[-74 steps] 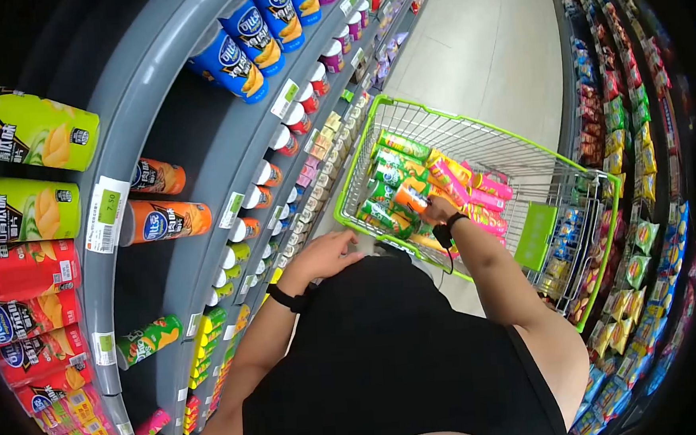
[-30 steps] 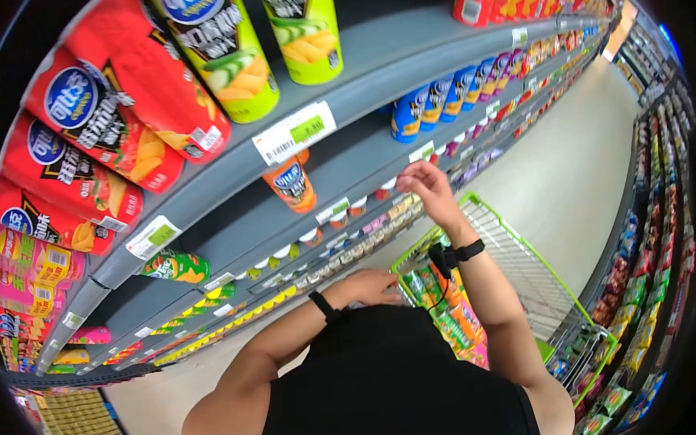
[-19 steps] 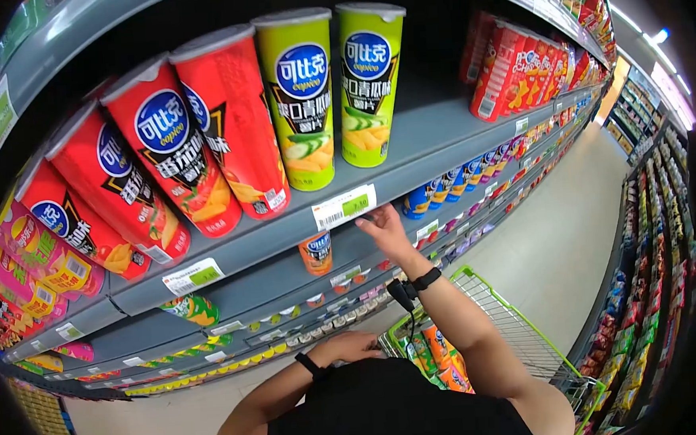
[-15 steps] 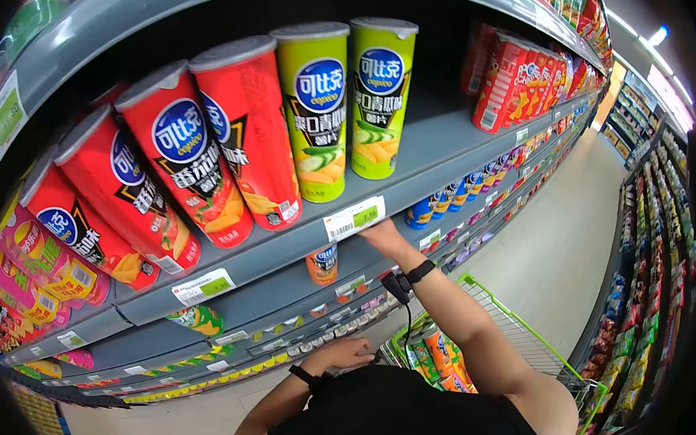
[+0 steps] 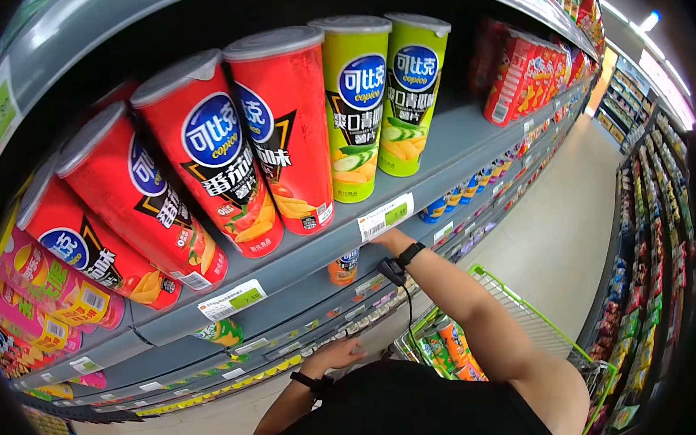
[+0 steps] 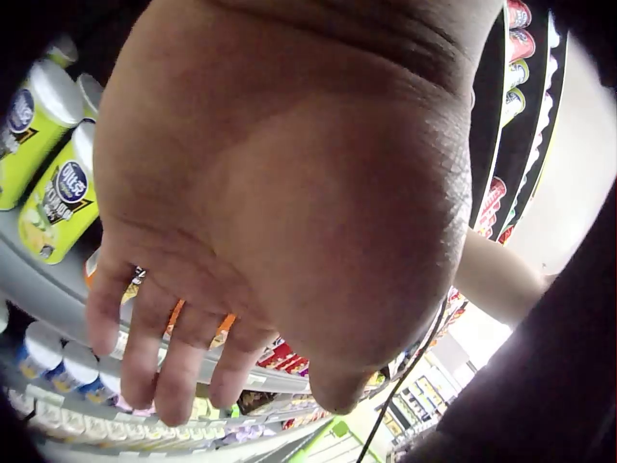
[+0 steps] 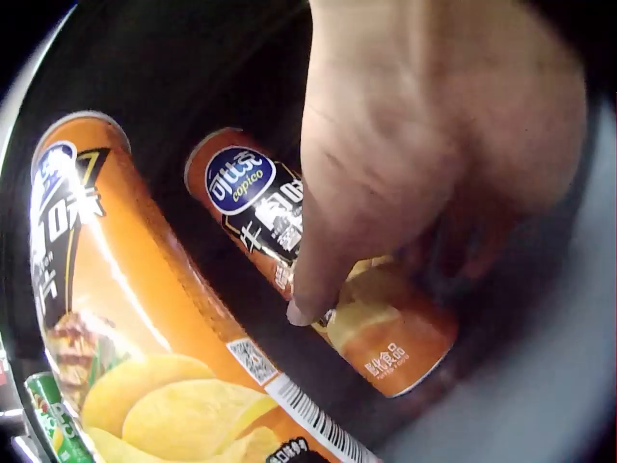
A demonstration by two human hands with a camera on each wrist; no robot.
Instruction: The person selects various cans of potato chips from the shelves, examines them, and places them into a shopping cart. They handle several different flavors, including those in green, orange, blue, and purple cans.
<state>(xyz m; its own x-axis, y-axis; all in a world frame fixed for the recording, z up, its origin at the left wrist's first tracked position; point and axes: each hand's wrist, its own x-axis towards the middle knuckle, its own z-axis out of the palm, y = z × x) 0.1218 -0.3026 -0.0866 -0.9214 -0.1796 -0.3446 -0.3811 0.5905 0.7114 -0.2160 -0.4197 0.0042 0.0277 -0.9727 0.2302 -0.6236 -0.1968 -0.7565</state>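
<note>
My left hand [image 6: 289, 212] fills the view, fingers [image 6: 145, 347] relaxed; green cans [image 6: 53, 198] stand on the shelf behind.
</note>
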